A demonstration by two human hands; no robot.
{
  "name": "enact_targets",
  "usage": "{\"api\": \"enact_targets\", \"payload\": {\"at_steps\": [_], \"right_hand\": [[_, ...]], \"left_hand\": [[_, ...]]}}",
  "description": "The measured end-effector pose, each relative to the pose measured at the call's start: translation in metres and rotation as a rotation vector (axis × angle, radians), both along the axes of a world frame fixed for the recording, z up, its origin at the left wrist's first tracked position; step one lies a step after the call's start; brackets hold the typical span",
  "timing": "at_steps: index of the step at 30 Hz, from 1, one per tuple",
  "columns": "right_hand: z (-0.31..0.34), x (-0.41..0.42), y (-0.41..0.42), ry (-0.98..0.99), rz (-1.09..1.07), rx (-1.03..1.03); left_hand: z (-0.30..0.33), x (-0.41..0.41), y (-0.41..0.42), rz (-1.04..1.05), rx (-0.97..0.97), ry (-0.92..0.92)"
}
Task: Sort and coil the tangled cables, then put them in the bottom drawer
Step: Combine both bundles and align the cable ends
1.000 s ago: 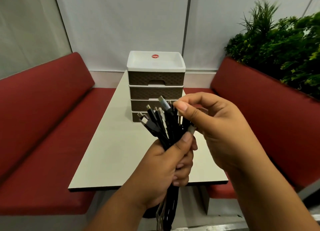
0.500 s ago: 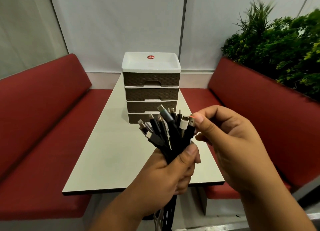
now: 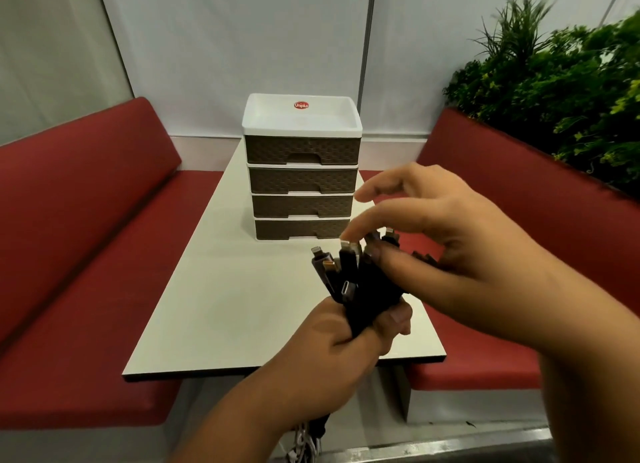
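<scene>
Red padded benches (image 3: 86,254) flank a pale table (image 3: 242,306) set against a white panelled wall, with green foliage (image 3: 571,98) behind the bench on the right. At the far end of the table stands a small drawer unit (image 3: 302,171) with four brown woven-look fronts under a white tray top; all four drawers sit closed, the bottom drawer (image 3: 302,228) included. Over the near part of the table, the left hand (image 3: 341,344) grips a bunch of dark cables (image 3: 360,289) in a closed fist, plug ends fanned upward and the loose lengths hanging out of the fist toward the floor, where a few pale strands show at the lower edge of the view. The right hand (image 3: 450,254) hovers over the plugs with fingers spread and bent; one fingertip (image 3: 349,235) touches a silver connector and the thumb rests against the dark plugs beside it, though whether any one plug is truly pinched cannot be told. Judged from this, the work is at its very start: the cables are only gathered, none is separated out, none is coiled, nothing lies on the table, and the drawer is unopened. Sorting, coiling each cable, opening the bottom drawer and stowing all remain.
</scene>
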State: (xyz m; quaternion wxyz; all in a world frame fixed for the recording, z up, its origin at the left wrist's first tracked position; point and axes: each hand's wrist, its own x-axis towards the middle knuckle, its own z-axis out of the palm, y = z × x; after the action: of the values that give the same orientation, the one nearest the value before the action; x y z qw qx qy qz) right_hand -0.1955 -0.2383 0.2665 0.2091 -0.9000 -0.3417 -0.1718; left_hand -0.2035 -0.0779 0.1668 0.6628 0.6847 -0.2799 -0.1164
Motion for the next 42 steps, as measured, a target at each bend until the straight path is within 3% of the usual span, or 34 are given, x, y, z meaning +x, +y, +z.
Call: {"api": "enact_targets", "payload": {"at_steps": [4,6,11,15,19,22,25,29,37,42], "right_hand": [[0.001,0.002,0.0,0.071,0.033,-0.183],[0.0,0.004,0.0,0.121,0.066,-0.18],[-0.001,0.009,0.006,0.306,0.135,0.189],[-0.006,0.02,0.016,0.315,0.099,0.323],[-0.01,0.026,0.02,0.44,0.112,0.64],[-0.021,0.031,0.018,0.507,0.09,0.842],[-0.055,0.03,0.027,0.759,0.074,1.17],[-0.101,0.005,0.048,0.961,0.255,0.974],[-0.101,0.005,0.031,1.181,0.431,0.963],[-0.121,0.002,0.027,1.214,0.39,0.898]], "left_hand": [[-0.001,0.0,0.001,-0.03,0.019,-0.033],[0.0,0.001,0.002,-0.046,-0.013,-0.014],[0.006,0.007,0.003,-0.049,-0.103,0.066],[0.01,0.013,0.002,-0.05,-0.166,0.168],[0.011,0.014,-0.001,-0.015,-0.226,0.268],[0.019,0.02,-0.007,0.035,-0.388,0.378],[0.037,0.034,-0.012,0.124,-0.604,0.4],[0.066,0.055,-0.008,0.219,-0.736,0.395],[0.091,0.072,0.014,0.231,-0.927,0.434],[0.082,0.085,0.031,0.343,-1.011,0.524]]}}
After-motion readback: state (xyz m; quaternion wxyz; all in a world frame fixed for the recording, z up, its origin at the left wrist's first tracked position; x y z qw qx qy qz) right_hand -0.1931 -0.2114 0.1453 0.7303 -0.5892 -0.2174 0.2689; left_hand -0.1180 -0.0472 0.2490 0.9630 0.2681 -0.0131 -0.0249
